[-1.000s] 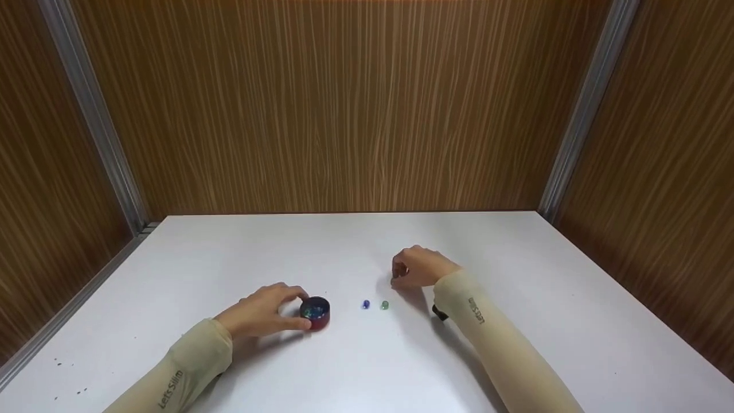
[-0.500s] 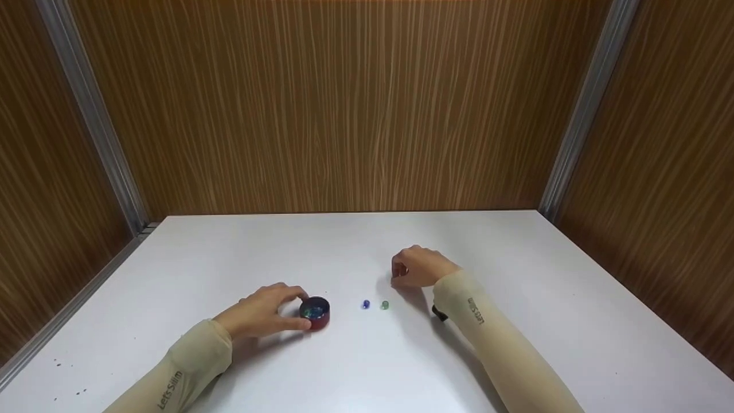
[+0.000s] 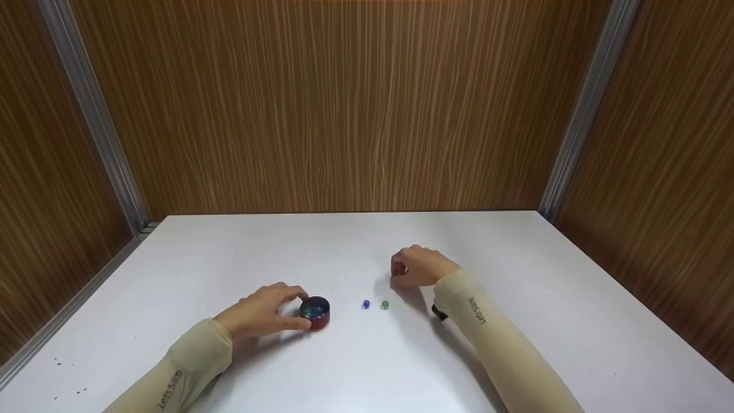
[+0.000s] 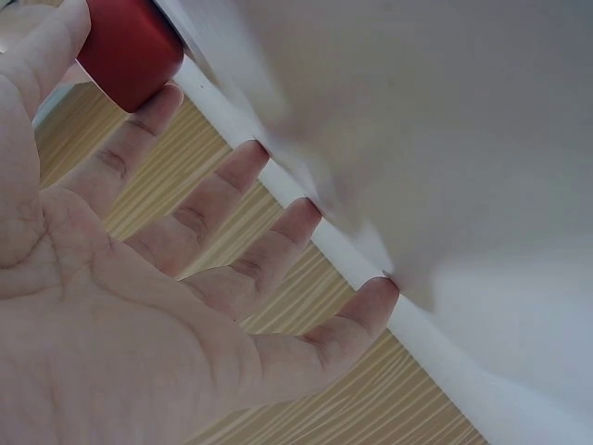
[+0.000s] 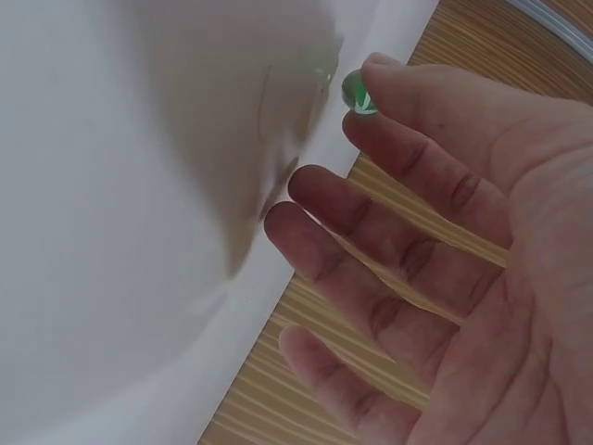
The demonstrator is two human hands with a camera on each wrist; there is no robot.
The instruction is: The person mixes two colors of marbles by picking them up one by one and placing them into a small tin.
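A small red cup (image 3: pixel 316 314) with several glass marbles inside stands on the white table (image 3: pixel 355 241). My left hand (image 3: pixel 265 312) holds it by the side between thumb and forefinger; in the left wrist view the red cup (image 4: pixel 130 46) sits at those two fingertips while the other fingers touch the table. A blue marble (image 3: pixel 366 304) and a green marble (image 3: pixel 384 305) lie loose just right of the cup. My right hand (image 3: pixel 417 267) hovers behind them, curled. In the right wrist view a second green marble (image 5: pixel 357 93) is pinched at its fingertips.
Wood-grain walls (image 3: pixel 344 103) with metal corner strips close in the table at the back and on both sides. A small black object (image 3: pixel 438 312) shows under my right forearm.
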